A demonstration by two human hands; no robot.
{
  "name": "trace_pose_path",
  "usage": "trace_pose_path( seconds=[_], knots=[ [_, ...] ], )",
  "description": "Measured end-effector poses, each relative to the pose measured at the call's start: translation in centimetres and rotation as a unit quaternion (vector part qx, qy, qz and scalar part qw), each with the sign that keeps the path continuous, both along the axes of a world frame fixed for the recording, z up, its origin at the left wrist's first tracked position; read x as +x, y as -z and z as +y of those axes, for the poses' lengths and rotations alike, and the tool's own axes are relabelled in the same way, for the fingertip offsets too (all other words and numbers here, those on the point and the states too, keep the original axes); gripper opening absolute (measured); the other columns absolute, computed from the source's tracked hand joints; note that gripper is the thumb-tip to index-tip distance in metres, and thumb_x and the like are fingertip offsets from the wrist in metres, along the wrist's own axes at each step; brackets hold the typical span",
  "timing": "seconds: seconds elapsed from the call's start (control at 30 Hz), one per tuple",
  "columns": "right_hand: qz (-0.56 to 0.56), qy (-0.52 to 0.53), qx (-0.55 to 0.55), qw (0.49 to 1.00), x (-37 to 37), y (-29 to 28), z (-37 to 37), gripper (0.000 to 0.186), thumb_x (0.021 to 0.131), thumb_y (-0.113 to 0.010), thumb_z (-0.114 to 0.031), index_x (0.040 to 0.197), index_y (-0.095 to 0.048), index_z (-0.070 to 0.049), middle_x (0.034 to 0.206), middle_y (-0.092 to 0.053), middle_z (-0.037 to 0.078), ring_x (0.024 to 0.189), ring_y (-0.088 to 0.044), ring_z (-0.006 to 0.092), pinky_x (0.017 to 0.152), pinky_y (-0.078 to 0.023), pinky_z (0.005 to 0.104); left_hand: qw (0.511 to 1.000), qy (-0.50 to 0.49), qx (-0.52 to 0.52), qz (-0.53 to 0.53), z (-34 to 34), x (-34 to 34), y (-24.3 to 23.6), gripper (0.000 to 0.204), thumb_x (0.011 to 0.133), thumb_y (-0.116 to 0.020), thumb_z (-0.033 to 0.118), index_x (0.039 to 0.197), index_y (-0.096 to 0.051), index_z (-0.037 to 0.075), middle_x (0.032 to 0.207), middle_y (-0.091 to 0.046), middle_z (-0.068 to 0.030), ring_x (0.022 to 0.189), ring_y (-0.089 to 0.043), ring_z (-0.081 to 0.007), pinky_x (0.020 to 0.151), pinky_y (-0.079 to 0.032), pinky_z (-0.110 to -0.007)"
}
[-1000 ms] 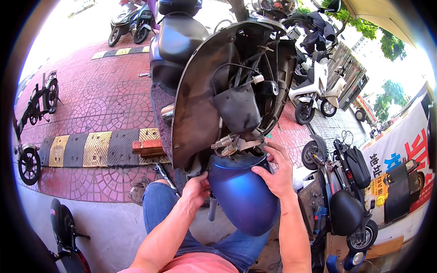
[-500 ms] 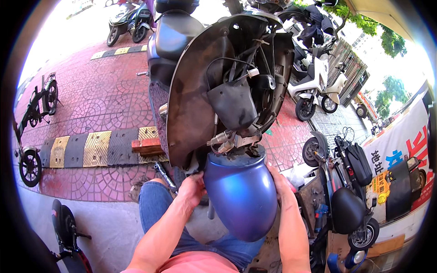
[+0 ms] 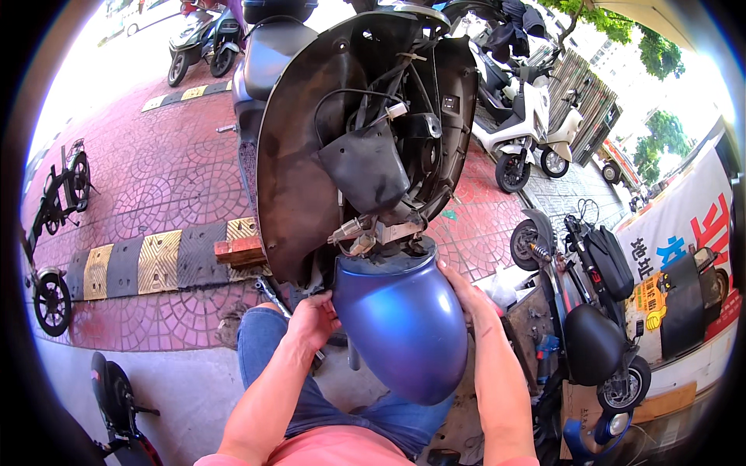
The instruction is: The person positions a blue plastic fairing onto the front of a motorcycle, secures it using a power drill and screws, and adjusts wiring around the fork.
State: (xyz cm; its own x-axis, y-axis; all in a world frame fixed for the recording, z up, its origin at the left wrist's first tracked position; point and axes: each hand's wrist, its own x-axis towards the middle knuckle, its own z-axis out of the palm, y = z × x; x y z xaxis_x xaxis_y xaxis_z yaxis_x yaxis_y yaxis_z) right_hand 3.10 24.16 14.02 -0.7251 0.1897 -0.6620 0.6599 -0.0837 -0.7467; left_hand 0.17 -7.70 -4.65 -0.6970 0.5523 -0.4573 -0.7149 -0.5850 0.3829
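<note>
A glossy blue-purple front fender sits in front of me, below the opened front of a scooter. My left hand is closed at the fender's upper left edge, its fingers curled and partly hidden. Along the opposite side, my right hand grips the rim, with fingertips near the top and the thumb out of sight. Just above the fender hang several wire connectors and a metal bracket. Higher up, a dark grey flap and loose cables show inside the brown-black shell.
A red block lies by a yellow-and-black speed bump at left. On the right stand a partly stripped small scooter and a blue power tool. White scooters are parked farther back.
The view has shifted slightly, so the scooter front and fender sit a little farther left and the scooter front higher. Both hands stay at the fender's sides.
</note>
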Motion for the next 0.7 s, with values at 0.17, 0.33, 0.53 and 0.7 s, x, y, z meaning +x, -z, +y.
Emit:
trace_pose_path(
  seconds=[0.17, 0.33, 0.53, 0.7],
  knots=[
    [0.019, -0.058, 0.052, 0.997, -1.0, 0.3, 1.6, 0.078, 0.109, -0.065, -0.061, 0.158, -0.059, -0.001, 0.139, -0.074, 0.017, 0.117, -0.074, 0.0221, 0.098, -0.061, 0.0368, 1.0, -0.002, -0.024, 0.005, 0.5, 0.5, -0.3, 0.027, 0.112, -0.054, 0.03, 0.102, -0.074, 0.014, 0.093, -0.076, 0.0004, 0.088, -0.068, -0.0168, 0.083, -0.051, -0.039],
    [0.132, -0.114, 0.149, 0.973, -1.6, 0.7, 0.0, 0.092, 0.105, -0.07, -0.065, 0.163, -0.052, 0.004, 0.155, -0.064, 0.022, 0.136, -0.065, 0.0284, 0.112, -0.053, 0.0387, 1.0, -0.028, -0.006, 0.004, 0.7, 0.7, -1.5, 0.026, 0.112, -0.056, 0.029, 0.096, -0.071, 0.016, 0.092, -0.075, -0.0005, 0.088, -0.067, -0.0171, 0.083, -0.049, -0.039],
    [0.091, -0.109, 0.065, 0.988, -3.2, 0.9, 1.2, 0.103, 0.1, -0.077, -0.065, 0.164, -0.046, 0.009, 0.163, -0.054, 0.027, 0.152, -0.053, 0.032, 0.121, -0.046, 0.0398, 1.0, -0.003, 0.003, 0.023, 0.5, 0.4, -0.4, 0.024, 0.113, -0.057, 0.032, 0.102, -0.072, 0.015, 0.097, -0.077, -0.0005, 0.092, -0.07, -0.0171, 0.086, -0.051, -0.039],
    [0.086, -0.117, 0.088, 0.985, -3.1, 0.0, 1.0, 0.09, 0.104, -0.078, -0.054, 0.166, -0.044, 0.002, 0.151, -0.063, 0.019, 0.132, -0.066, 0.0254, 0.105, -0.058, 0.0379, 1.0, -0.007, -0.005, 0.01, 0.9, 0.0, 0.3, 0.024, 0.115, -0.055, 0.029, 0.111, -0.074, 0.015, 0.105, -0.081, -0.0005, 0.095, -0.073, -0.017, 0.085, -0.054, -0.04]
  ],
)
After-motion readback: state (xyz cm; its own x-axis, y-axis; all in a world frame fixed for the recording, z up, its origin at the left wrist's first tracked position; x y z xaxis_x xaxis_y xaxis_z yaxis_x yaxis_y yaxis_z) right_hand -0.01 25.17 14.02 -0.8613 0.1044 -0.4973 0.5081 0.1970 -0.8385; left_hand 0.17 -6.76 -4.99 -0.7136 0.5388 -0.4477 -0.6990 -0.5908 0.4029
